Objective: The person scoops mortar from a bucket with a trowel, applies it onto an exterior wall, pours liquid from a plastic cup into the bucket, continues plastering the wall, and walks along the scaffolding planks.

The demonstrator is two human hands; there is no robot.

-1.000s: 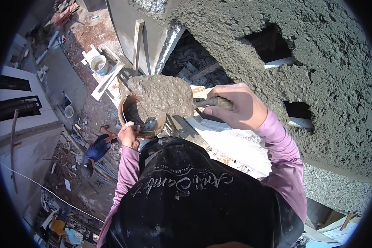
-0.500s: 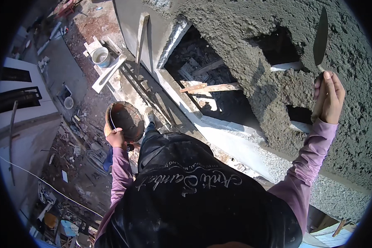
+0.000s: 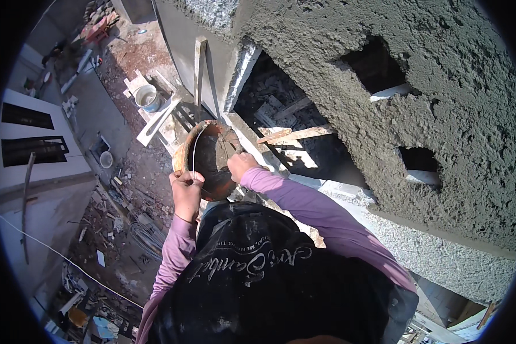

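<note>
My left hand [image 3: 186, 192] grips the near rim of a round, rust-coloured mortar pan [image 3: 207, 173] that has a thin wire handle, holding it out in front of my chest. My right hand [image 3: 241, 165] reaches into the pan, closed on the handle of a trowel [image 3: 223, 150] whose blade lies against the pan's inside. Both arms wear purple sleeves. A rough grey plastered wall [image 3: 453, 97] rises close on the right. The dark cloth on my torso hides what lies under the pan.
Two square holes with white pipe ends [image 3: 391, 92] are set in the wall. A window opening [image 3: 286, 137] crossed by wooden planks is just past the pan. Far below are a white bucket [image 3: 148, 97], boards, rubble and a white building [image 3: 34, 137].
My right hand has come down from the wall at the upper right to the pan, bringing the trowel into it. The left hand has lifted the pan a little closer.
</note>
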